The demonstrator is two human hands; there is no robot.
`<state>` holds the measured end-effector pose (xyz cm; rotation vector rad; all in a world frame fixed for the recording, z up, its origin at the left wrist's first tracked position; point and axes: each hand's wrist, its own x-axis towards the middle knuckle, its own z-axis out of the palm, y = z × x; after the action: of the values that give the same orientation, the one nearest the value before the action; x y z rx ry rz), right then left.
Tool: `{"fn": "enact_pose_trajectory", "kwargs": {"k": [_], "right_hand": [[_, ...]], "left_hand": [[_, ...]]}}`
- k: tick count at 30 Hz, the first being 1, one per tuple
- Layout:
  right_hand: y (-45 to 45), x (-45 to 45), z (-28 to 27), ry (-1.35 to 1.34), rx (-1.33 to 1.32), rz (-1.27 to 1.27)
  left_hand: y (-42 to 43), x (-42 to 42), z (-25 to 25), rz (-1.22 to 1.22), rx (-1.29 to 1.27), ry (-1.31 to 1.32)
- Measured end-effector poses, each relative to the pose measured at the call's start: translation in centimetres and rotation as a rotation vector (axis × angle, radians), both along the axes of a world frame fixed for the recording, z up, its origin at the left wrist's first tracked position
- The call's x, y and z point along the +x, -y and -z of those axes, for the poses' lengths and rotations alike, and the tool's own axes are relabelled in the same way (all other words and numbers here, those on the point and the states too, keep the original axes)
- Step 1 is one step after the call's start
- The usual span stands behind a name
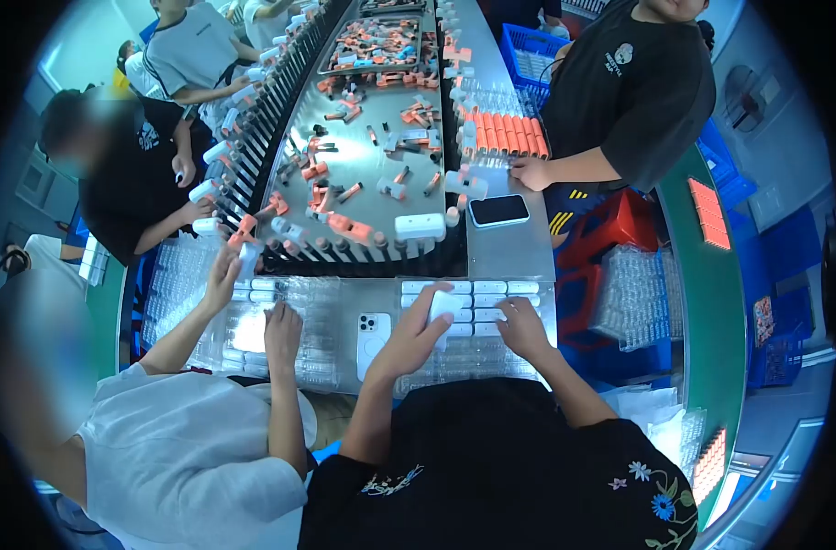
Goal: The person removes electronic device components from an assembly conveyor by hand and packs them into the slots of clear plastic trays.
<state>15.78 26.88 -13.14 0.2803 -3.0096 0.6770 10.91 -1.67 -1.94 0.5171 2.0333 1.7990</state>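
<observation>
Rows of white pieces [487, 301] lie in a clear plastic tray [418, 371] on the metal table in front of me. My left hand [416, 335] is closed around a white item [445, 307] held over the left part of the rows. At the right end of the rows, my right hand [522, 326] has its fingers bent down by the white pieces; whether it grips one is hidden. A white phone [373, 344] with several camera lenses lies left of my left hand.
Beyond the tray, a long metal trough [358, 165] holds scattered orange and white parts, with a black slatted edge. A dark-screened phone [499, 211] lies at its right. A co-worker in white [188, 449] works close on my left; another person [629, 92] stands across at the right.
</observation>
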Motion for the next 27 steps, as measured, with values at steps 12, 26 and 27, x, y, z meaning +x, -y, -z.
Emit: {"fn": "enact_pose_trajectory", "kwargs": {"k": [12,26,27], "right_hand": [[-4.4,-0.2,-0.3,0.137,0.445,-0.164],[-3.3,-17.5,-20.2,-0.405,0.306,-0.539],[-2.6,-19.7,-20.6,-0.457,0.359,-0.666]], "left_hand": [[-7.6,-14.0,-7.4,-0.304,-0.594,-0.688],[-6.4,-11.8,-1.6,-0.486,-0.962,-0.596],[-5.7,-11.3,-1.7,-0.522,-0.987,-0.532]]}}
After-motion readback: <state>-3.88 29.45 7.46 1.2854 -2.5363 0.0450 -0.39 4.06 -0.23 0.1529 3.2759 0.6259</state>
